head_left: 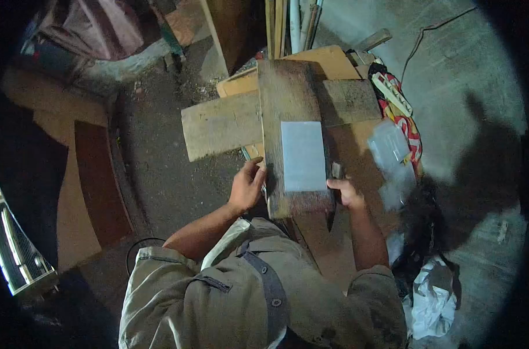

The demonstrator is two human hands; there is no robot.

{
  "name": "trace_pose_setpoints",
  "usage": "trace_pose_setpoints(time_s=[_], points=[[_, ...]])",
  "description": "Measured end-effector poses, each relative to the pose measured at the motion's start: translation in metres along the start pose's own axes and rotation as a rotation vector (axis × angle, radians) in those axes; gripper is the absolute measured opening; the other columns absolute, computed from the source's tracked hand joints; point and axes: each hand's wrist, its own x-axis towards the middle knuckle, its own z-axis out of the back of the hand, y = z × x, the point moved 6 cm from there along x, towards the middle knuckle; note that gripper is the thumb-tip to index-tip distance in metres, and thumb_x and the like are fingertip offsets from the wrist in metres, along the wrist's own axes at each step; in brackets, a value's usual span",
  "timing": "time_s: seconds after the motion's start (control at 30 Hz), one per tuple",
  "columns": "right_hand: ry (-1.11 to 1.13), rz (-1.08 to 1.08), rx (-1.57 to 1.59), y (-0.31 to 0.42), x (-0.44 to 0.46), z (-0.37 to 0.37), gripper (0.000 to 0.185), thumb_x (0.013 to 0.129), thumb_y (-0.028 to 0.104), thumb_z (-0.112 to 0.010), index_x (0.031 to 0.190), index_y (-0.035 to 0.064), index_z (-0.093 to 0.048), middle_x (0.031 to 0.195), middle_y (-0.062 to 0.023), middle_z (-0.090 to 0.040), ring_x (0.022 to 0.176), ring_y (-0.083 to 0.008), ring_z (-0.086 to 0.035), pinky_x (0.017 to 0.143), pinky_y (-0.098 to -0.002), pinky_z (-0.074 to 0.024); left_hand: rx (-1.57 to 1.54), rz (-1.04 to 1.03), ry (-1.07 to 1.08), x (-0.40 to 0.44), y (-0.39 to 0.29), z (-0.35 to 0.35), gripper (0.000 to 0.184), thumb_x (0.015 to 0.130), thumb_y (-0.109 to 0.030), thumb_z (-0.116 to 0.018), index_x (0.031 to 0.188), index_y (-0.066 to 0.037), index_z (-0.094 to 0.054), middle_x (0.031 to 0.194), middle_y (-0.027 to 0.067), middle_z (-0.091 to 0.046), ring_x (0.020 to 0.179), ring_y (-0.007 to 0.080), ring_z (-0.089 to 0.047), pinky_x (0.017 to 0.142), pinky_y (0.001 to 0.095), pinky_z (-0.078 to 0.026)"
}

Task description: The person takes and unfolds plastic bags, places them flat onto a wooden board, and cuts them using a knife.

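Observation:
A long worn wooden board (288, 93) lies lengthwise in front of me, with a white rectangular sheet (303, 156) flat on its nearer half. My left hand (250, 185) is at the board's left edge, its thumb and fingers bent close together; what they hold, if anything, is too small to tell. On the other side, my right hand (347, 191) has its thumb at the sheet's lower right corner and its fingers curled at the board's edge. A small grey block-like piece (337, 170) shows just above that hand.
Another plank (221, 125) lies crosswise beneath the board. To the right are a white power strip (392, 94), clear plastic packaging (388, 145) and a white bag (433, 299). Wooden strips (276, 29) stand at the back. A lit lamp (20, 250) is far left.

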Motion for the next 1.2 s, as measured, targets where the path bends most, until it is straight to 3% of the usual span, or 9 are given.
trace_pose_setpoints(time_s=[0.23,0.37,0.53,0.67,0.93,1.03,1.1,1.17,1.2], points=[[-0.201,-0.084,-0.148,0.017,0.016,0.016,0.028,0.074,0.012,-0.077,0.099,0.0057,-0.066,0.098,-0.0065,-0.065,0.096,-0.0245,-0.059,0.089,-0.0431,-0.0426,-0.01,0.085,-0.036,-0.02,-0.005,-0.019,0.042,0.096,-0.03,-0.05,0.114,0.007,-0.057,0.099,0.0193,-0.067,0.093,0.0268,-0.065,0.082,0.038,-0.049],[-0.23,-0.074,-0.289,0.033,0.019,0.019,0.027,0.071,0.013,-0.078,0.093,0.0082,-0.064,0.094,-0.0049,-0.064,0.083,-0.0173,-0.059,0.065,-0.0358,-0.0458,0.002,0.2,-0.069,-0.023,0.0,-0.03,0.038,0.096,-0.027,-0.051,0.112,0.006,-0.06,0.094,0.0196,-0.068,0.087,0.0275,-0.067,0.079,0.0375,-0.05],[-0.194,-0.144,-0.45,0.038,0.026,0.037,0.062,0.068,0.015,-0.078,0.113,-0.0034,-0.041,0.09,-0.0071,-0.059,0.07,-0.016,-0.058,0.053,-0.0312,-0.0447,0.031,0.196,-0.048,-0.026,0.014,-0.051,0.037,0.094,-0.024,-0.056,0.111,0.008,-0.058,0.091,0.0131,-0.066,0.081,0.0183,-0.062,0.075,0.0332,-0.05],[-0.217,-0.115,-0.708,0.04,0.036,0.053,0.07,0.067,0.019,-0.077,0.113,-0.012,-0.034,0.09,-0.0158,-0.056,0.069,-0.0178,-0.059,0.05,-0.0287,-0.0483,0.092,0.191,-0.065,-0.04,0.01,-0.063,0.033,0.092,-0.022,-0.056,0.106,0.007,-0.06,0.087,0.0188,-0.068,0.08,0.0278,-0.068,0.074,0.037,-0.052],[-0.291,-0.048,-1.077,0.06,0.04,0.03,0.043,0.065,0.023,-0.072,0.087,-0.011,-0.057,0.07,-0.0141,-0.062,0.058,-0.0206,-0.061,0.055,-0.0344,-0.0499,0.053,0.277,-0.127,-0.047,0.015,-0.069,0.026,0.094,-0.016,-0.055,0.108,0.006,-0.055,0.087,0.0151,-0.065,0.083,0.0201,-0.065,0.073,0.0343,-0.051],[-0.202,-0.116,-1.107,0.056,0.045,0.036,0.049,0.065,0.025,-0.073,0.092,-0.012,-0.057,0.078,-0.0196,-0.064,0.067,-0.0256,-0.064,0.063,-0.0378,-0.051,0.119,0.274,-0.21,-0.049,0.009,-0.068,0.031,0.091,-0.016,-0.06,0.113,0.005,-0.052,0.089,0.0156,-0.065,0.083,0.0218,-0.066,0.074,0.0354,-0.051],[-0.223,-0.13,-1.284,0.048,0.05,0.049,0.043,0.071,0.015,-0.071,0.107,-0.0041,-0.058,0.084,-0.0083,-0.06,0.07,-0.0162,-0.059,0.064,-0.033,-0.0486,0.181,0.311,-0.249,-0.049,0.009,-0.069,0.037,0.088,-0.013,-0.063,0.118,0.003,-0.049,0.102,0.0188,-0.061,0.097,0.0281,-0.062,0.081,0.0392,-0.049],[-0.202,0.017,-1.233,0.06,0.039,0.034,0.044,0.072,0.014,-0.071,0.111,-0.0011,-0.058,0.085,-0.0069,-0.06,0.073,-0.0161,-0.058,0.069,-0.0326,-0.0484,0.564,-0.089,-0.328,-0.05,-0.009,-0.071,0.039,0.084,-0.01,-0.065,0.118,-0.001,-0.048,0.115,0.0202,-0.053,0.115,0.0348,-0.05,0.091,0.0437,-0.041],[-0.187,0.167,-1.178,0.072,0.031,0.019,0.045,0.073,0.014,-0.071,0.116,0.0019,-0.059,0.087,-0.0055,-0.061,0.076,-0.0159,-0.058,0.074,-0.0322,-0.0481,0.529,-0.082,-0.308,-0.05,-0.022,-0.075,0.045,0.08,-0.01,-0.067,0.121,-0.005,-0.048,0.122,0.0192,-0.046,0.124,0.039,-0.039,0.097,0.0509,-0.033]])
